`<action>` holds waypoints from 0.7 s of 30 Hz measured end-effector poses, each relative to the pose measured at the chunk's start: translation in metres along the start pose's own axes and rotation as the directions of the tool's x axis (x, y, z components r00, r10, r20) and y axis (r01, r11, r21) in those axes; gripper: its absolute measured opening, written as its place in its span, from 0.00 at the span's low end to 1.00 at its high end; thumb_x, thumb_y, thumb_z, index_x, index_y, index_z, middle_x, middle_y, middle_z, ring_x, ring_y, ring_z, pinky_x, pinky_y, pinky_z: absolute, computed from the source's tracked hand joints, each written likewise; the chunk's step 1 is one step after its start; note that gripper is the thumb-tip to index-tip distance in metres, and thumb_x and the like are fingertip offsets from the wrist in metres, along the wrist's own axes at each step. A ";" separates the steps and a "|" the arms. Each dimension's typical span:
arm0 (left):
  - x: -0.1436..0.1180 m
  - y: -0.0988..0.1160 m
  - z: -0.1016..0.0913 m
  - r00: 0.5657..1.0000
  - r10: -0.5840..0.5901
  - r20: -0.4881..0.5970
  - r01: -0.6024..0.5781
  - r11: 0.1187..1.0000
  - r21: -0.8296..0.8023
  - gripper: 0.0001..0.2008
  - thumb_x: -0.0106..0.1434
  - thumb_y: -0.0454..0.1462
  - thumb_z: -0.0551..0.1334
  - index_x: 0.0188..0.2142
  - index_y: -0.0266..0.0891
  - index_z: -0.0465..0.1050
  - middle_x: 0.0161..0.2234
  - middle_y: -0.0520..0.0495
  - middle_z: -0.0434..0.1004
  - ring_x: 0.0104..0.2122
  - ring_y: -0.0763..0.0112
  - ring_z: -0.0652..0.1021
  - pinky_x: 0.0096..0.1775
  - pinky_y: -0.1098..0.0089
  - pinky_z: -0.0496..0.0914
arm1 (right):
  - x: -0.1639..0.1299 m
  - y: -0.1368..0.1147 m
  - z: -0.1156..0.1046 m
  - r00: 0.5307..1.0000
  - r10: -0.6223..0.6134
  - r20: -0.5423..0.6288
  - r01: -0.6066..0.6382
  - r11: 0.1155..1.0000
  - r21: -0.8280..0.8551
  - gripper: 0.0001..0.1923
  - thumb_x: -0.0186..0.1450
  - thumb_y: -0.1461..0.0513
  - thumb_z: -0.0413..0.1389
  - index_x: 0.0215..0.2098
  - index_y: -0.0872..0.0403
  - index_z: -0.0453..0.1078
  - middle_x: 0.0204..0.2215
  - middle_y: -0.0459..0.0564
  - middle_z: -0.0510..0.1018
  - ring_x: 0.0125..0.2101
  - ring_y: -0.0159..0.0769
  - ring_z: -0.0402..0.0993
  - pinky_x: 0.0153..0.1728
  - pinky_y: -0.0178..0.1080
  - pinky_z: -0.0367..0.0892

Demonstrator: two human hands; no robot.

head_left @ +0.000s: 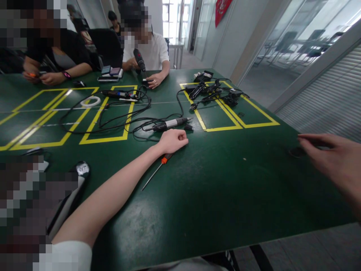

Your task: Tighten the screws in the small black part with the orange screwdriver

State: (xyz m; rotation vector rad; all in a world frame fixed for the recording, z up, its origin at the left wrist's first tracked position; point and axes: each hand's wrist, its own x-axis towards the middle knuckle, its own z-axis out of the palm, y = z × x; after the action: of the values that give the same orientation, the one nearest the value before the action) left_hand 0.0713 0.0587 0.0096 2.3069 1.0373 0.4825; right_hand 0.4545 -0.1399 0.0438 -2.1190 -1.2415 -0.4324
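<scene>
My left hand [173, 140] is closed in a loose fist over the table. The handle of a screwdriver [165, 160], black with an orange collar, runs under the fist. Its bare shaft points back towards me and down-left. Just beyond my knuckles lies a grey and black electric screwdriver [170, 123] with its cord, and a small black piece [188, 128] is beside its tip. At the right edge my right hand [332, 154] has thumb and fingertips together; whatever they pinch is hidden. A dark, blurred patch [296, 152] shows below those fingertips; I cannot tell whether it is a part or a shadow.
Black cables and adapters [210, 92] lie tangled inside yellow tape outlines. A second electric screwdriver [113, 94] and a white ring [90, 101] lie further left. Across the green table [214, 195], one person holds a power screwdriver [139, 59]; another sits left. A blurred-out device is near my left forearm.
</scene>
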 end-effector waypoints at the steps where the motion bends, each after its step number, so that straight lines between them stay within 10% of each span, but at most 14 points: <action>1: 0.000 0.000 0.000 1.000 -0.001 0.001 0.001 1.000 0.001 0.08 0.60 0.39 0.61 0.26 0.40 0.76 0.26 0.53 0.78 0.29 0.69 0.75 0.34 0.69 0.61 | -0.002 0.001 -0.004 1.000 0.019 -0.004 -0.019 1.000 0.001 0.12 0.55 0.54 0.56 0.32 0.50 0.78 0.30 0.55 0.84 0.29 0.49 0.80 0.34 0.47 0.72; 7: 0.000 0.000 0.000 1.000 -0.001 0.002 0.001 1.000 -0.004 0.08 0.60 0.39 0.61 0.27 0.40 0.76 0.26 0.53 0.78 0.29 0.69 0.74 0.34 0.69 0.61 | -0.011 0.012 -0.017 0.994 0.099 -0.048 -0.099 0.995 0.008 0.14 0.54 0.52 0.58 0.33 0.50 0.79 0.29 0.56 0.83 0.28 0.49 0.79 0.32 0.47 0.70; 17: 0.000 -0.001 0.000 1.000 0.009 -0.006 -0.009 1.000 0.013 0.09 0.61 0.39 0.61 0.27 0.40 0.76 0.25 0.53 0.77 0.28 0.70 0.73 0.32 0.69 0.59 | -0.001 0.060 0.009 0.951 -0.217 -0.222 0.192 0.973 -0.126 0.09 0.60 0.55 0.63 0.25 0.50 0.75 0.32 0.54 0.82 0.38 0.50 0.79 0.47 0.52 0.71; 21: 0.001 -0.001 0.000 1.000 0.005 0.002 -0.005 1.000 0.010 0.09 0.61 0.39 0.61 0.27 0.39 0.76 0.25 0.53 0.77 0.28 0.70 0.73 0.33 0.69 0.60 | 0.002 0.078 0.023 0.880 -0.308 -0.361 0.318 0.947 -0.034 0.10 0.56 0.54 0.64 0.23 0.50 0.74 0.28 0.51 0.79 0.35 0.49 0.78 0.38 0.50 0.71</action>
State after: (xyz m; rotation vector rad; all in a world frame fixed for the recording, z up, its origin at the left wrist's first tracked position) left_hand 0.0712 0.0594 0.0090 2.3189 1.0362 0.4778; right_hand 0.5222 -0.1506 -0.0004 -1.7119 -1.3570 -0.9006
